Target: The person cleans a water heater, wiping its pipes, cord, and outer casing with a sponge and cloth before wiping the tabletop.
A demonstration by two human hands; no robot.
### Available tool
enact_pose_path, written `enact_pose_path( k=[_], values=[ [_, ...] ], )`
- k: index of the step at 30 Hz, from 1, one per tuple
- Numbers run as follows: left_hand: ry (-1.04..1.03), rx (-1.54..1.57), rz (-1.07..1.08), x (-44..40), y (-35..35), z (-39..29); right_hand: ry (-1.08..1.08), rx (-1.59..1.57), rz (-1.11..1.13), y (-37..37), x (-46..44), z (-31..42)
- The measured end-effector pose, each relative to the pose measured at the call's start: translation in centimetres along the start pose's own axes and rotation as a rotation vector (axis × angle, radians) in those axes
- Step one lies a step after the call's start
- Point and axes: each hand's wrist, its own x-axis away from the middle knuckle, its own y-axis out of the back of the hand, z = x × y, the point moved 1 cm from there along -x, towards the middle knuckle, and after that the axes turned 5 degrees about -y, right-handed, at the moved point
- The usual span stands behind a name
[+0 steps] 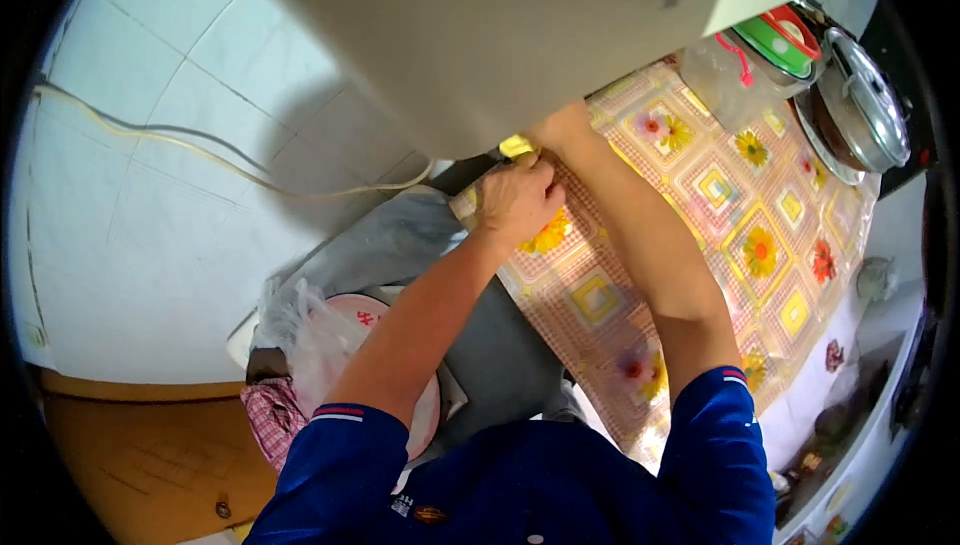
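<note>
My left hand (519,203) is over the corner of a table covered with a flowered plastic tablecloth (715,190). Its fingers are curled in at a small yellow thing (517,148), whose kind I cannot make out. Close beside it, my right hand (562,129) reaches under the edge of a large beige, box-shaped appliance (500,35). That edge hides the right fingers, so what they hold or touch does not show.
A pale cord (290,191) runs along the tiled wall (150,245). To the right stand a lidded metal pot (862,105) and a green bowl (775,48) near a plastic bag. Lower left, a clear plastic bag (318,340) lies over a round white lid or plate (425,425).
</note>
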Motion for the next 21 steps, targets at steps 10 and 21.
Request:
enact_pose_path(
  k=[10, 21],
  values=[
    [0.008, 0.069, 0.003, 0.3, -0.1, 0.6, 0.266, 0.213, 0.129, 1.5, -0.8, 10.6],
    [0.034, 0.082, -0.008, 0.1, -0.7, 0.6, 0.304, 0.136, 0.155, 0.0, -0.1, 6.3]
  ],
)
